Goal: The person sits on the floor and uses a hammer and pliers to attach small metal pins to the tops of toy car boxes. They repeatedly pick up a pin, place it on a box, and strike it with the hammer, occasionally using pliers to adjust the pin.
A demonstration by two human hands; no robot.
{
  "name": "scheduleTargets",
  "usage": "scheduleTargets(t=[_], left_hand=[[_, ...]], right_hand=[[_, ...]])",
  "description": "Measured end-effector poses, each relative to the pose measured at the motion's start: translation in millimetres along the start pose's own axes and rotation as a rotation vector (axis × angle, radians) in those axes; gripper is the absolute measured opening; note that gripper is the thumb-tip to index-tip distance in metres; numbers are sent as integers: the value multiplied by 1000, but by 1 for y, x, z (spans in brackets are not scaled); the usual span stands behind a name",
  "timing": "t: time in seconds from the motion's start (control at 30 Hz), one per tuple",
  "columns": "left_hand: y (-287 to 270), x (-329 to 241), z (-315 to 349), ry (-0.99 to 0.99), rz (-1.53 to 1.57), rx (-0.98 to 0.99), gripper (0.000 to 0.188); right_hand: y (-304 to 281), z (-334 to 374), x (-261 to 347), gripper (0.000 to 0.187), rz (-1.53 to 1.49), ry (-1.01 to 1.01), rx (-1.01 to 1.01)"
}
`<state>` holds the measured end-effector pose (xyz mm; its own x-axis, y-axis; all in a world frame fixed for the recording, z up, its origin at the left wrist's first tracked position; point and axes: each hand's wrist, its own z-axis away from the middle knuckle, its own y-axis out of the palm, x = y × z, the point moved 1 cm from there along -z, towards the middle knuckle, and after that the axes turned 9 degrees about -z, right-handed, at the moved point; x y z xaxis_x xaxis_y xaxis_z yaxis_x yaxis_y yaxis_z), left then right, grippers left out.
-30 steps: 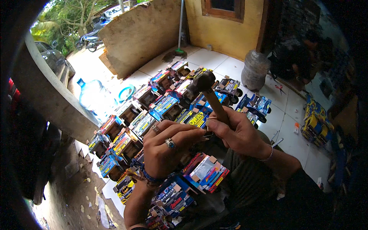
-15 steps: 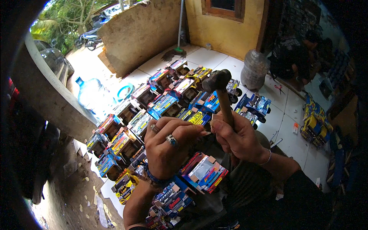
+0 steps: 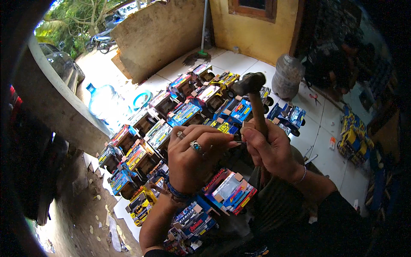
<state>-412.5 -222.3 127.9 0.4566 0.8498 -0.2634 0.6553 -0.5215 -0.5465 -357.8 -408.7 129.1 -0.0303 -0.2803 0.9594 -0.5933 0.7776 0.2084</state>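
Note:
My right hand (image 3: 272,147) is wrapped around the wooden handle of a hammer (image 3: 258,109), whose dark head points up. Its thumb and finger also pinch a small tan block (image 3: 248,125). Close beside it, my left hand (image 3: 199,156), with rings, has its fingers drawn together in a pinch. A thin dark sliver shows between the two hands, too small to name. Just below the hands, a toy truck (image 3: 231,192) with a bright printed body rests near my lap. Rows of similar toy trucks (image 3: 185,113) stand beyond and to the left.
A large clear water bottle (image 3: 105,103) and a blue basin (image 3: 142,99) stand far left. A cloudy plastic jug (image 3: 287,77) stands at back right, near a person (image 3: 329,68) in the dark doorway. More toy trucks (image 3: 355,139) are stacked right; red scissors (image 3: 315,99) lie on the tiles.
Both hands, still close together, appear slightly farther right in the picture. The view itself has shifted a little. The hammer stays in my right hand, and the person in the doorway has moved.

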Motion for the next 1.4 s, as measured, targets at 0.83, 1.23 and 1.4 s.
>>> scheduleTargets(t=[0.83,1.23,1.4], left_hand=[[9,5,8,40,-114,-49,31],[7,2,8,79,-114,-86,53],[3,3,-1,-411,474,18,60]], right_hand=[[-4,-2,-9,20,-26,73,29],[-10,-15,12,29,47,157,68],[-21,-39,37,31,66,299,159]])
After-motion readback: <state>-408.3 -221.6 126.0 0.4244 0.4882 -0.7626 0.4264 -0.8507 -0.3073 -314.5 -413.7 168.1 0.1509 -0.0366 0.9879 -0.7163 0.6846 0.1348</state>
